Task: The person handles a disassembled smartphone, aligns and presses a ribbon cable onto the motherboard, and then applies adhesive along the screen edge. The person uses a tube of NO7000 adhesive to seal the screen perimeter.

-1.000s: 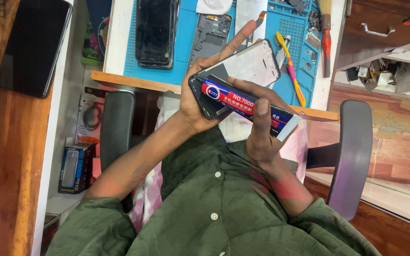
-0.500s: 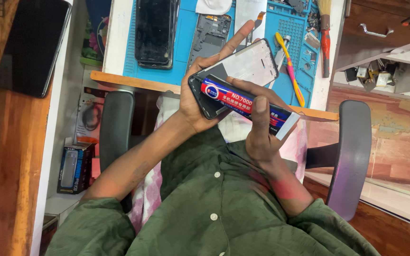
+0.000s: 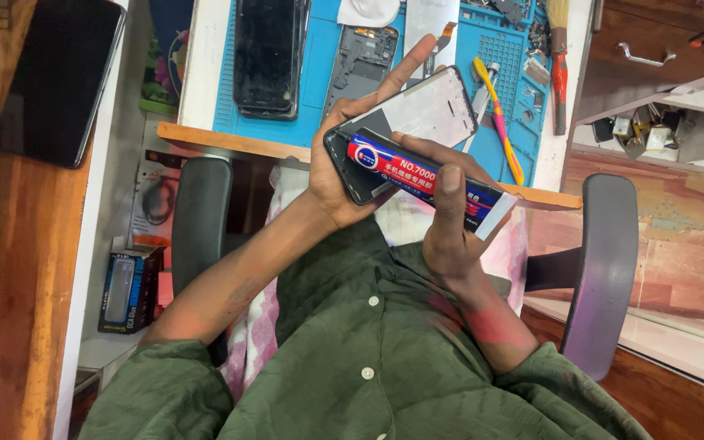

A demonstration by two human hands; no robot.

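My left hand [image 3: 329,178] grips a phone frame [image 3: 427,110] with a pale inner face, held tilted above my lap at the desk edge. My right hand [image 3: 450,232] holds a blue and red glue tube [image 3: 413,173]. The tube lies across the frame's lower edge with its tip at the near left corner, and my right index finger presses on the tube's middle. Both hands are raised in front of my green shirt.
A blue work mat [image 3: 319,73] on the desk carries a black phone [image 3: 264,53], an opened phone housing [image 3: 360,61], a yellow and pink tool [image 3: 499,122] and a red-handled brush [image 3: 560,73]. A dark tablet [image 3: 59,77] lies on the wooden top at left. Chair armrests [image 3: 197,212] [image 3: 605,269] flank me.
The hands, the frame and the tube keep almost the same pose; only a slight shift of the tube along the frame's edge shows.
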